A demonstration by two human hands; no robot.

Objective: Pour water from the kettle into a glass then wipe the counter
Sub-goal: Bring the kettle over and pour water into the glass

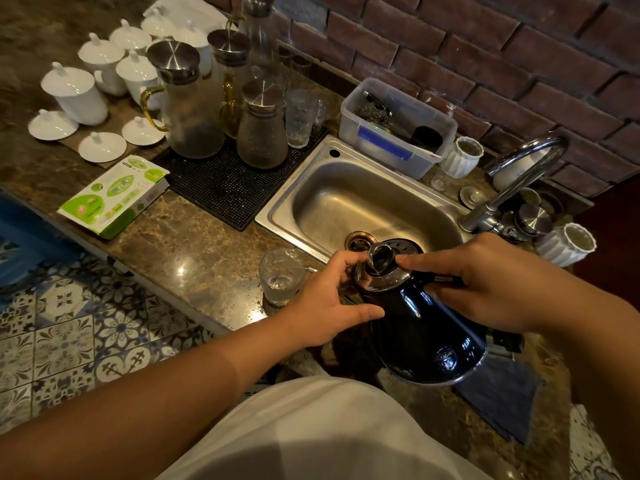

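Observation:
A dark blue kettle with a chrome lid is tilted to the left at the front edge of the sink. My right hand grips its handle, with the forefinger resting on the lid. My left hand touches the lid's knob and the kettle's neck with spread fingers. A clear textured glass stands on the brown marble counter just left of my left hand, with a little water in its bottom. A dark blue cloth lies on the counter under and to the right of the kettle.
A steel sink with a curved tap lies behind the kettle. Glass pitchers stand on a black mat, white lidded cups at the back left. A green box, a plastic tub and white ribbed pots are nearby.

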